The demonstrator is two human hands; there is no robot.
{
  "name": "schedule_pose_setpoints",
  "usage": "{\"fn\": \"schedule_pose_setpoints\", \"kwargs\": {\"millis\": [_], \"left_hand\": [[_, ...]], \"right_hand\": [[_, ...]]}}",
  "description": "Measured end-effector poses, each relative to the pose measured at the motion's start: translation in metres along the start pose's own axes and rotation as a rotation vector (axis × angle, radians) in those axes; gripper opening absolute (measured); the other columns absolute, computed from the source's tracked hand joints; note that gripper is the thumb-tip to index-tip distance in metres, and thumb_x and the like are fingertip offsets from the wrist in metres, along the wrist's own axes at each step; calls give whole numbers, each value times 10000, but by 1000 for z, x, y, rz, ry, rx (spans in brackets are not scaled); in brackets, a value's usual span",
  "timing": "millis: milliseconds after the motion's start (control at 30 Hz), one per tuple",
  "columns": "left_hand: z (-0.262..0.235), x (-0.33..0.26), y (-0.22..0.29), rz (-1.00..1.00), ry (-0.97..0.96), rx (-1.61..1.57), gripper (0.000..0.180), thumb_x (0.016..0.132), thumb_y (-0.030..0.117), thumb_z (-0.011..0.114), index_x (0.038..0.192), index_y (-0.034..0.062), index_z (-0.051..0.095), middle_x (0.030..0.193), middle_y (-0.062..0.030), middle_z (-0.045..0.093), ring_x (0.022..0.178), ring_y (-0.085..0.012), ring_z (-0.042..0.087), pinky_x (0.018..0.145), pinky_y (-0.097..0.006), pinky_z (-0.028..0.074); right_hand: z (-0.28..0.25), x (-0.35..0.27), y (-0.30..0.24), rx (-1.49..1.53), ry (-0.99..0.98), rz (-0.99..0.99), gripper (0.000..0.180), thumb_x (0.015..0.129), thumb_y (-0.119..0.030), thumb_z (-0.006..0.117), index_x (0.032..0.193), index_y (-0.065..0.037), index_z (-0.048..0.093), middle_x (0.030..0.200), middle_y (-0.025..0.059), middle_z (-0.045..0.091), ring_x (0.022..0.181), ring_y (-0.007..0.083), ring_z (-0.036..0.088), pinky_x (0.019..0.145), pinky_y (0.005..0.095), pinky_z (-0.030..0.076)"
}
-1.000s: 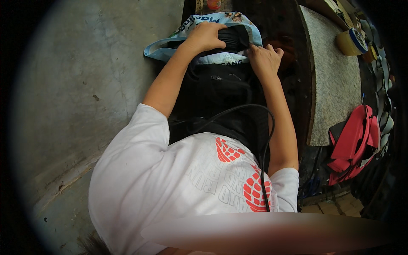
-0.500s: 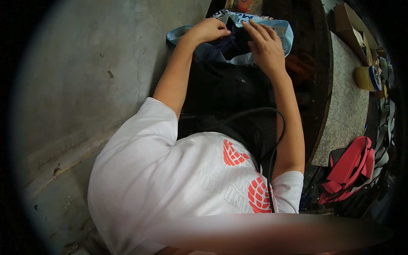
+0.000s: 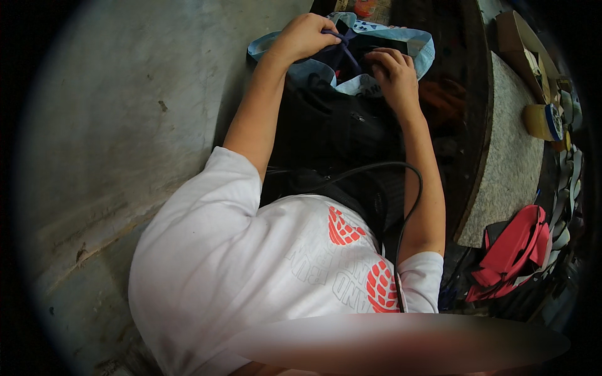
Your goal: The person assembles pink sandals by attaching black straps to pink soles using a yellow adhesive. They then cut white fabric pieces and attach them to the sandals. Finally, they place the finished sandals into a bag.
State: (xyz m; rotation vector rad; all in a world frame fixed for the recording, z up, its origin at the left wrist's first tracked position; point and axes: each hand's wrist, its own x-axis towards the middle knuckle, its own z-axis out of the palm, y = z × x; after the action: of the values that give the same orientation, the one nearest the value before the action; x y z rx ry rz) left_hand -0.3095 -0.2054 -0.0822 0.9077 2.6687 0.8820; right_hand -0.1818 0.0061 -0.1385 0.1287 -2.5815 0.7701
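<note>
A light blue printed bag (image 3: 421, 46) lies with its mouth open at the far end of my reach, dark inside. My left hand (image 3: 306, 37) is at the left part of the mouth, its fingers closed on a dark purple-blue strap (image 3: 345, 45). That strap looks looped or knotted near my fingertips, and its tail slants down into the bag. Over the right part of the mouth is my right hand (image 3: 396, 74), fingers curled inward close to the strap's tail. Whatever its fingertips hold, if anything, is hidden.
A grey wall (image 3: 138, 94) stands along the left. To the right runs a speckled grey board (image 3: 505, 150), with a cardboard box (image 3: 523, 47), a yellow tub with a blue rim (image 3: 540, 122) and pink-red fabric (image 3: 517, 250) around it. A black cable (image 3: 376, 164) crosses before my body.
My left hand has moved slightly up and now draws the purple-blue strap into sight. My right hand has gone from outstretched fingers to curled ones, a little lower.
</note>
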Motion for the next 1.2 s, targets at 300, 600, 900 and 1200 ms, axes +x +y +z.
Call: {"fn": "schedule_pose_setpoints", "kwargs": {"millis": [300,600,900,1200], "left_hand": [[-21,2,49,114,-93,138,122,968,70,617,1062,19,676,920,-55,689,871,-180,657,745,-319,527],[17,3,24,153,198,-248,167,938,140,645,1040,39,731,948,-121,752,857,-249,742,818,-361,582],[12,-1,30,222,498,-486,150,925,66,611,1059,42,674,870,-86,712,808,-195,708,739,-337,566],[45,-16,27,64,182,30,194,889,129,718,1075,89,759,1025,-97,749,906,-238,737,829,-333,581]], "right_hand": [[28,33,-22,448,29,246,317,937,-322,696,1180,-119,705,948,68,739,952,232,686,901,385,490],[5,23,14,931,74,508,257,1027,-204,575,1146,5,667,1046,111,747,959,173,698,864,301,533],[24,36,4,705,-7,710,284,960,-292,691,920,-14,733,865,58,757,720,98,598,674,276,458],[16,29,11,1120,-18,779,262,988,-274,656,1006,-15,690,976,115,765,941,163,701,877,287,501]]}}
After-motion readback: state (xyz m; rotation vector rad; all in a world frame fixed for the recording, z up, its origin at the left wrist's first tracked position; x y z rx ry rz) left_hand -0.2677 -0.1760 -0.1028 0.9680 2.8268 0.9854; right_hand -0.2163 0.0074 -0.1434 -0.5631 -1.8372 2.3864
